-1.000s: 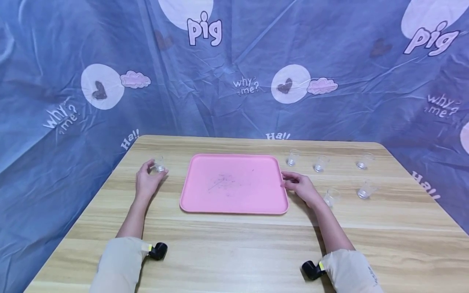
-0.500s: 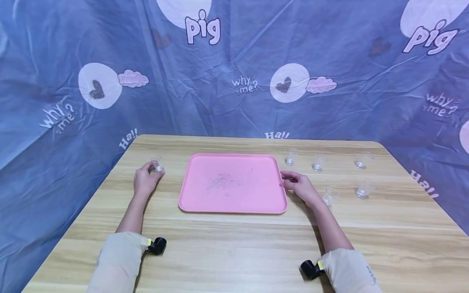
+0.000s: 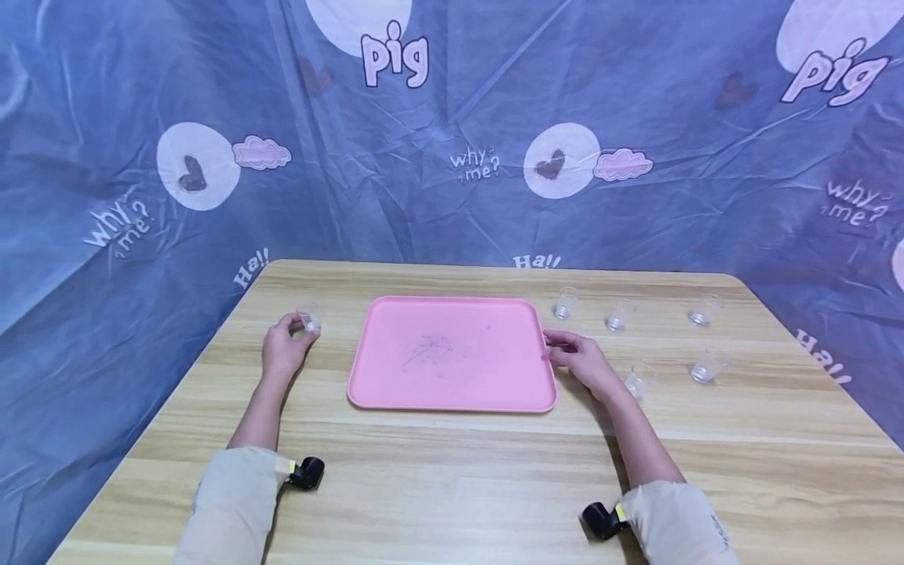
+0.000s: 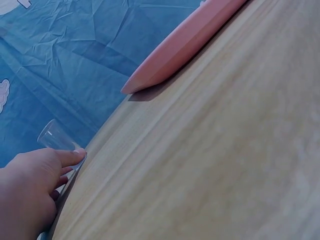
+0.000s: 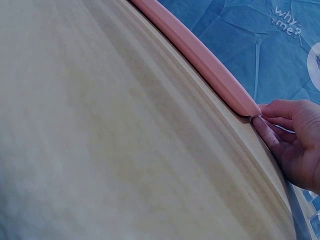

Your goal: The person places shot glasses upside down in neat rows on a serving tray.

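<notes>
In the head view my left hand (image 3: pixel 284 351) is at the table's left side, thumb and fingers round a small clear glass cup (image 3: pixel 309 318). The left wrist view has this cup (image 4: pixel 60 137) upright, with the thumb across its lower part; the other fingers are partly hidden behind the thumb. A shallow pink tray (image 3: pixel 452 353) with dark scratches lies mid-table. At its right edge is my right hand (image 3: pixel 582 363), which pinches the rim. From the right wrist view, fingertips (image 5: pixel 266 111) meet the tray's corner (image 5: pixel 240 102), thumb low and forefinger above.
Several similar clear cups stand right of the tray: one cup (image 3: pixel 564 304) at the back, another cup (image 3: pixel 639 382) beside the right forearm, and a cup (image 3: pixel 706 367) farther right. A blue printed cloth (image 3: pixel 452 212) hangs behind the wooden table (image 3: pixel 452 486).
The left thumb and fingers have drawn in a little closer round the cup. The right hand and the tray stay put; the head view shifts slightly.
</notes>
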The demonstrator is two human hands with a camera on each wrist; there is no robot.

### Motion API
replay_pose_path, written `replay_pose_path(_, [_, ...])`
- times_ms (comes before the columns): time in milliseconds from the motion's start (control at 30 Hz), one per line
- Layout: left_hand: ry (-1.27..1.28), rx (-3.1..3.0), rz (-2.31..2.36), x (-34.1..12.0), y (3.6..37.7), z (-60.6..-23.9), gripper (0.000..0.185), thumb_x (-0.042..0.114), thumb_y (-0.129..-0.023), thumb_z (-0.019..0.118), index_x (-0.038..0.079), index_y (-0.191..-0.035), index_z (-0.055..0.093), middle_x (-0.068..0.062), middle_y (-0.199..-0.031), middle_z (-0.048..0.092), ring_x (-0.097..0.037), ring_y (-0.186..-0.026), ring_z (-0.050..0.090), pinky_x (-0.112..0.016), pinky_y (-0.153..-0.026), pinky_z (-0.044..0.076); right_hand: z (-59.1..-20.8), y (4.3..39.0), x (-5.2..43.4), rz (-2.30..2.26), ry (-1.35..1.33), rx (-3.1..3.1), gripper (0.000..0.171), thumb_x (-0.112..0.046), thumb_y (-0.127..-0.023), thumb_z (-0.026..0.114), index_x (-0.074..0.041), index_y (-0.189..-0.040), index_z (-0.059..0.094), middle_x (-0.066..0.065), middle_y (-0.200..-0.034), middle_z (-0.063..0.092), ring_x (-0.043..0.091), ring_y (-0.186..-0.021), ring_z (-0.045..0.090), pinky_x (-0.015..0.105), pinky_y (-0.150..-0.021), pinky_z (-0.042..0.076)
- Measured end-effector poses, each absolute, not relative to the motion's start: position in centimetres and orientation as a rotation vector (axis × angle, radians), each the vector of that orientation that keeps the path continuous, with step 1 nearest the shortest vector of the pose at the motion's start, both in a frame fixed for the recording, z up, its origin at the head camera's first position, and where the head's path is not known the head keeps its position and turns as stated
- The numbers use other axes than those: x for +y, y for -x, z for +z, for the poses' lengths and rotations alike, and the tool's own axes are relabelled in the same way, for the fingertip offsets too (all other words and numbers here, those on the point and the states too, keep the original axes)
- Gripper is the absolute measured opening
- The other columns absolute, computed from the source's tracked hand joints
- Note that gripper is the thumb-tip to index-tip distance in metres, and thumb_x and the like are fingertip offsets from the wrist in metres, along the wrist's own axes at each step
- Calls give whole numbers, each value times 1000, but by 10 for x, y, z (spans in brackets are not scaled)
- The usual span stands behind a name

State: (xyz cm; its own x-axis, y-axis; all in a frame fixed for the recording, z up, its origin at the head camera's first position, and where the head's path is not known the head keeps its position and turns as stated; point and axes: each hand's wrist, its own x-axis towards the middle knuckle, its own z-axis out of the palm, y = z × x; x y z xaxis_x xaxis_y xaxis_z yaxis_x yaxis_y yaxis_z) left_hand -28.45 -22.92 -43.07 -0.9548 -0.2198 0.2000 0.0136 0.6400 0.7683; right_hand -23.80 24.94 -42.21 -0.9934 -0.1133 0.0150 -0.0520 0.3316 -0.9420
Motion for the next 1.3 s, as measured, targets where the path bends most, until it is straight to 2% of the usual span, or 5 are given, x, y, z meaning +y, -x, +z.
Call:
replay_pose_path(433, [-81, -2545, -1227, -228, 285, -433, 38, 8, -82, 65, -10, -114, 54, -28, -110, 58, -41, -107, 50, -45, -98, 34, -421, 237, 248, -1761, 146, 2530, 45, -1, -88, 54, 11, -130, 43, 28, -118, 52, 26, -98, 56, 20, -77, 48])
replay_pose_path(833, [9, -2551, -1335, -225, 286, -429, 36, 10, -88, 60, -4, -120, 49, -29, -117, 53, -39, -113, 46, -48, -101, 29, -423, 239, 248, -1757, 134, 2550, 43, -1, -87, 54, 10, -128, 45, 28, -116, 53, 20, -94, 57, 20, -76, 48])
replay_pose_path(1133, [80, -2503, -1433, -222, 287, -428, 39, 10, -89, 60, -4, -122, 48, -27, -118, 53, -41, -107, 51, -45, -95, 39, -423, 238, 249, -1756, 134, 2548, 43, 0, -87, 54, 10, -128, 45, 28, -116, 53, 20, -94, 57, 20, -76, 48])
replay_pose_path(1300, [128, -2462, -1460, -217, 287, -424, 42, 13, -87, 63, -5, -123, 49, -25, -117, 53, -38, -109, 49, -44, -96, 39, -421, 237, 249, -1761, 134, 2547, 44, 1, -87, 53, 11, -128, 45, 28, -117, 52, 20, -94, 57, 21, -76, 48])
